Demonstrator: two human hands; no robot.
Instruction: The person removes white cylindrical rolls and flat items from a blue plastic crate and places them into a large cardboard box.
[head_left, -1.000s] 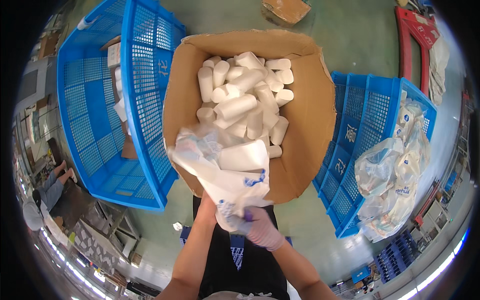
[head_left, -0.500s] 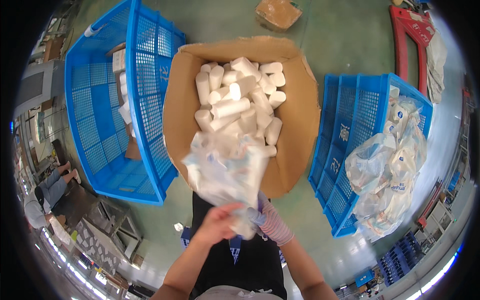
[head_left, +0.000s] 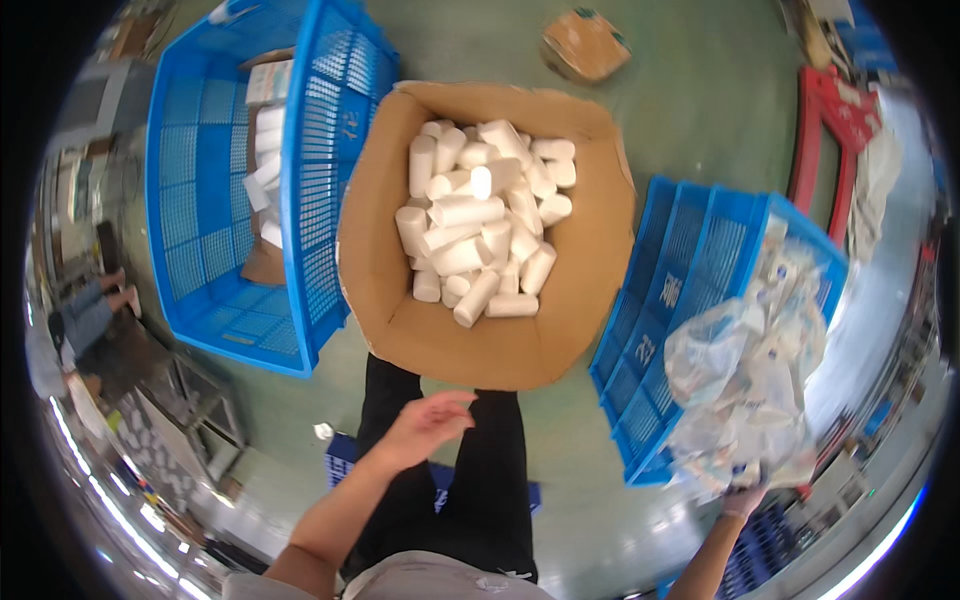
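Note:
My left hand [head_left: 432, 424], bare, is open above my legs, just off the near edge of a large cardboard box [head_left: 380, 325]. Its fingers are apart and slightly curled, with nothing in them. Inside the box lies a heap of white cylindrical rolls [head_left: 465, 212]. Far out to the right, my right hand [head_left: 742, 500], in a thin glove, grips a printed clear plastic bag [head_left: 720, 470] at the near end of the blue crate [head_left: 690, 250]. Other crumpled plastic bags [head_left: 765, 360] fill that crate and partly hide my fingers.
A tall blue mesh crate [head_left: 225, 345] with white rolls and cardboard stands left of the box. Beyond, a small cardboard piece [head_left: 585, 45] lies on the green floor. A red metal frame [head_left: 808, 150] is at the far right. Another person [head_left: 90, 310] sits at the left.
The plastic bag that both hands held over the box's near side has gone right with my right hand to the crate. My left hand has let go, and more rolls show.

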